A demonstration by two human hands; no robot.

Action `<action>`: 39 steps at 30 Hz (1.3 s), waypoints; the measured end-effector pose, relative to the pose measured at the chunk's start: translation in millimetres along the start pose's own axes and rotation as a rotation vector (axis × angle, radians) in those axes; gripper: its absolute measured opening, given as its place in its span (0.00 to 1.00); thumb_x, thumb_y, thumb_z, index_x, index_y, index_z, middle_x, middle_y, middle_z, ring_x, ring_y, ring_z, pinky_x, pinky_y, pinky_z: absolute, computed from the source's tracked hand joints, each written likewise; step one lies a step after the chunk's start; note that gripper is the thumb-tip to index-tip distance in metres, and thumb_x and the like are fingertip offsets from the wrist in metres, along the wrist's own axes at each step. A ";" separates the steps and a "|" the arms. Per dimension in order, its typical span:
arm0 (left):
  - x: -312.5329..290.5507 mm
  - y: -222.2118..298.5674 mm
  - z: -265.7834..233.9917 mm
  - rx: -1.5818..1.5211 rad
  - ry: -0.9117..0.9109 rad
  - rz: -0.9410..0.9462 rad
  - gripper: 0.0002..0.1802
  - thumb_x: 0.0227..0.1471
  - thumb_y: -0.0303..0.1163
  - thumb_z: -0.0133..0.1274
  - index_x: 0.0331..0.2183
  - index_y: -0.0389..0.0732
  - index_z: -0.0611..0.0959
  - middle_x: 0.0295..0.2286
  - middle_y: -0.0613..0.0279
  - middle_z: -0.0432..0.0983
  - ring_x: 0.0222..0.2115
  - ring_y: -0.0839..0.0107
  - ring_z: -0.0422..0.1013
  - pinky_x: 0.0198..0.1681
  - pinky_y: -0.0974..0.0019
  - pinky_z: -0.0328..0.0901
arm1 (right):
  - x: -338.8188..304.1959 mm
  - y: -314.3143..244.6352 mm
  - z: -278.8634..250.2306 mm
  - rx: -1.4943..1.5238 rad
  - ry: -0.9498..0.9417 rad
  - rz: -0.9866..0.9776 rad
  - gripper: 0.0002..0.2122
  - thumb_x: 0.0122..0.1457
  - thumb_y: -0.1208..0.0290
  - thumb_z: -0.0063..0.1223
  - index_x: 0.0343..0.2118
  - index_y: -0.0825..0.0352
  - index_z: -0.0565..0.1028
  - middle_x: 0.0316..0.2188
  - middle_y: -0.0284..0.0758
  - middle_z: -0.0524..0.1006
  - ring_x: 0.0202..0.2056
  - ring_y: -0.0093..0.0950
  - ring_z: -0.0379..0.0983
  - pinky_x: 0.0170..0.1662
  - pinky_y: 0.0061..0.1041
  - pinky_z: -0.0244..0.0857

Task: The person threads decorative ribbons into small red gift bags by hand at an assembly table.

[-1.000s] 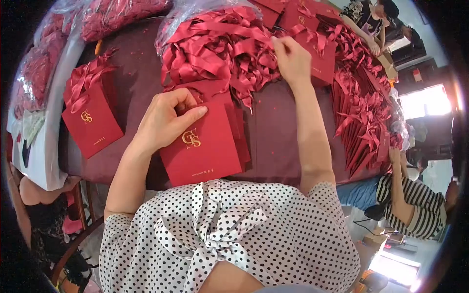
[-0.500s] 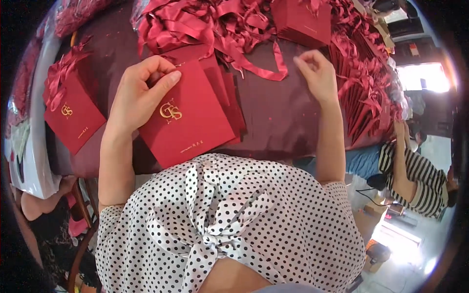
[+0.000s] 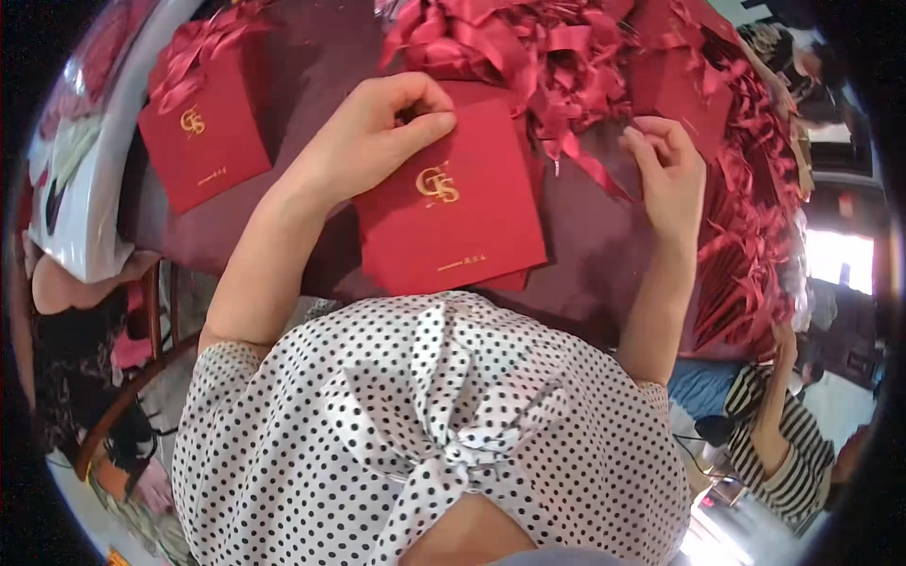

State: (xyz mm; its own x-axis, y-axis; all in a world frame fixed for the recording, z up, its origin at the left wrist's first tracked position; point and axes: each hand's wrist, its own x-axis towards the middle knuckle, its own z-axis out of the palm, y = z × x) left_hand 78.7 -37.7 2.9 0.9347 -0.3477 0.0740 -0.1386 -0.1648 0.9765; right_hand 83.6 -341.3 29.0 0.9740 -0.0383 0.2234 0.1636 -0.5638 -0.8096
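A flat red paper gift bag point(image 3: 491, 212) with gold lettering lies in front of me on top of other red bags. My left hand point(image 3: 401, 123) is closed at its upper left edge, thumb against index finger. To the right of the bag, my right hand point(image 3: 670, 170) is raised with thumb and index fingertip pinched together. Whatever is between those fingertips, if anything, is too small to make out. A loose red satin ribbon point(image 3: 595, 174) runs from the pile toward the right hand, lying just below its fingertips.
Heaped red ribbons point(image 3: 472, 42) cover the far side of the dark red tablecloth point(image 3: 326, 250). Another ribboned bag point(image 3: 217, 156) lies at the left. Rows of bags with ribbons point(image 3: 746, 236) line the right edge, where a person in a striped top point(image 3: 774, 429) sits.
The whole view has shifted, so the table's things appear farther right. My left hand stays on the bag. My right hand is somewhat closer to the bag and the loose ribbon.
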 end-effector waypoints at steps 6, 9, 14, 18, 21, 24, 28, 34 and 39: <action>-3.0 -1.0 -2.0 -0.089 -0.032 -0.081 0.05 0.54 0.28 0.52 0.31 0.36 0.75 0.26 0.74 0.69 0.29 0.86 0.63 0.34 0.79 0.60 | -25.1 -64.4 54.8 0.006 -0.275 -0.227 0.04 0.53 0.77 0.56 0.32 0.69 0.78 0.25 0.36 0.78 0.26 0.21 0.74 0.31 0.19 0.66; -4.9 0.4 -6.8 -0.131 -0.104 -0.033 0.06 0.52 0.28 0.54 0.31 0.36 0.75 0.27 0.74 0.69 0.29 0.87 0.63 0.34 0.80 0.60 | -21.8 -72.4 68.7 0.003 -0.277 -0.311 0.05 0.52 0.75 0.58 0.30 0.69 0.77 0.24 0.38 0.77 0.24 0.26 0.74 0.29 0.21 0.66; -7.2 5.6 -8.0 -0.181 -0.145 -0.079 0.07 0.50 0.27 0.56 0.30 0.36 0.75 0.27 0.74 0.70 0.30 0.87 0.63 0.33 0.80 0.60 | -23.0 -72.8 76.5 -0.068 -0.267 -0.332 0.05 0.50 0.74 0.59 0.28 0.69 0.76 0.23 0.38 0.76 0.24 0.28 0.74 0.28 0.24 0.67; -8.2 7.1 -6.0 -0.139 -0.135 -0.087 0.07 0.49 0.27 0.56 0.30 0.36 0.76 0.27 0.73 0.71 0.29 0.86 0.64 0.33 0.79 0.61 | -25.4 -76.0 77.6 -0.191 -0.241 -0.500 0.05 0.49 0.75 0.59 0.27 0.68 0.74 0.22 0.38 0.75 0.24 0.33 0.74 0.28 0.28 0.67; -8.7 4.5 -5.0 -0.123 -0.114 -0.075 0.06 0.49 0.26 0.56 0.30 0.35 0.76 0.27 0.72 0.71 0.29 0.86 0.65 0.32 0.79 0.61 | -26.5 -87.2 75.8 -0.256 -0.263 -0.505 0.05 0.49 0.75 0.58 0.26 0.67 0.73 0.22 0.38 0.76 0.25 0.35 0.75 0.28 0.29 0.67; -9.3 3.2 -2.9 -0.102 -0.085 -0.051 0.06 0.48 0.25 0.57 0.29 0.35 0.76 0.26 0.72 0.71 0.28 0.85 0.65 0.31 0.78 0.62 | -24.3 -89.3 76.0 -0.265 -0.305 -0.457 0.05 0.49 0.75 0.57 0.25 0.67 0.73 0.23 0.38 0.76 0.26 0.36 0.75 0.29 0.30 0.67; -10.9 6.1 -0.8 -0.057 -0.064 -0.027 0.06 0.47 0.23 0.56 0.29 0.35 0.76 0.26 0.71 0.71 0.28 0.85 0.65 0.31 0.78 0.62 | -23.4 -92.9 75.4 -0.344 -0.382 -0.513 0.05 0.50 0.74 0.55 0.26 0.68 0.71 0.22 0.39 0.75 0.27 0.36 0.74 0.30 0.31 0.67; -11.3 -1.4 5.2 0.062 0.130 0.121 0.10 0.43 0.27 0.58 0.27 0.32 0.75 0.19 0.62 0.72 0.23 0.77 0.67 0.27 0.68 0.64 | -24.1 -108.9 85.6 -0.687 -0.383 -0.642 0.05 0.51 0.75 0.52 0.28 0.68 0.68 0.23 0.41 0.72 0.30 0.39 0.73 0.31 0.34 0.67; -9.5 8.8 3.6 0.143 0.162 0.187 0.09 0.44 0.26 0.57 0.27 0.32 0.74 0.22 0.63 0.72 0.25 0.78 0.67 0.30 0.69 0.63 | -11.6 -91.9 83.6 -0.302 -0.336 -0.535 0.05 0.54 0.75 0.51 0.28 0.69 0.69 0.24 0.44 0.73 0.29 0.43 0.73 0.31 0.37 0.66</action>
State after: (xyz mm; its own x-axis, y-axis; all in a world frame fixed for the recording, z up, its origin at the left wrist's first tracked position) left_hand 67.4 -39.2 10.2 0.9271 -0.2341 0.2926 -0.3474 -0.2442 0.9054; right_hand 70.4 -220.1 55.4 0.7757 0.5382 0.3298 0.6307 -0.6408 -0.4377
